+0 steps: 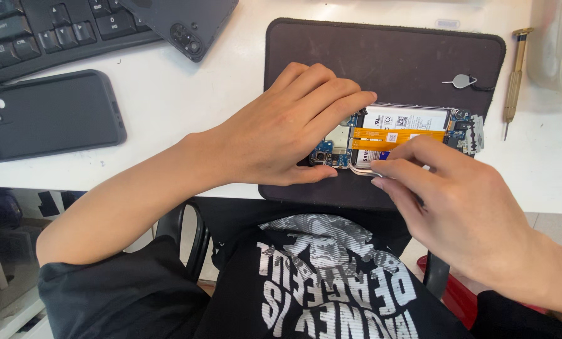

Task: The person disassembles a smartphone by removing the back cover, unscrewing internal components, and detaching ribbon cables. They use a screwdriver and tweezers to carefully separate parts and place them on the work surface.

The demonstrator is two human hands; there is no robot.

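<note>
Opened phone (394, 135) on dark mat (331, 56), left hand (287, 129) pressing its end, right hand (456, 201) pinching metal tweezers (363, 168) at its edge, razor blade (475, 135) beside.

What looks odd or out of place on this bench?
A bare silver razor blade lies loose against the end of the opened phone on the dark work mat, close to the right hand. Otherwise nothing is spilled or visibly broken.
</note>
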